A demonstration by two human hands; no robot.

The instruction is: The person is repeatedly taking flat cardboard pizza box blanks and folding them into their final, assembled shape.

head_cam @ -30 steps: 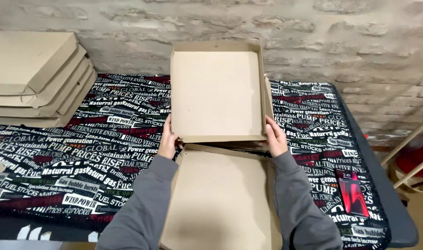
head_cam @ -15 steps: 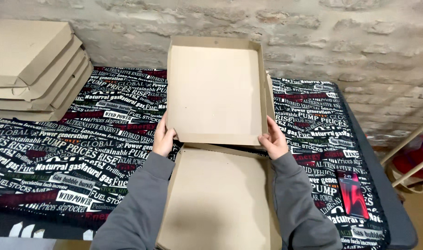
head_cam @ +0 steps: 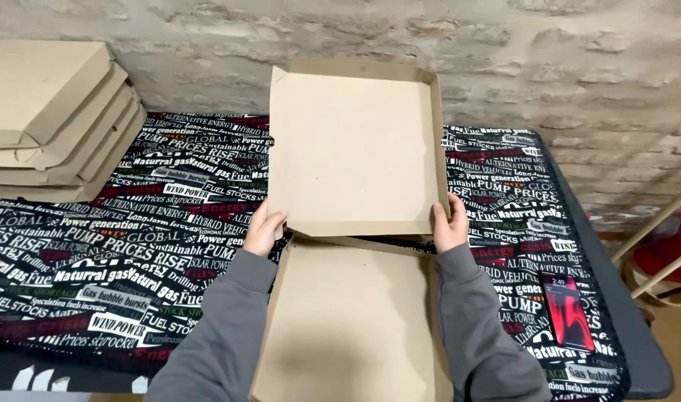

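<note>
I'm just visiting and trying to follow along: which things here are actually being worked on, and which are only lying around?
In use:
- open cardboard box, lid half raised
- left hand on the lid's left edge
- right hand on its right edge

Lying about:
- stack of folded boxes, far left
- red phone, on the right
- printed tablecloth

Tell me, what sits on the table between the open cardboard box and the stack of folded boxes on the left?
Nothing but the printed tablecloth. In the head view, that stretch between the open box and the stack of boxes holds no objects.
</note>
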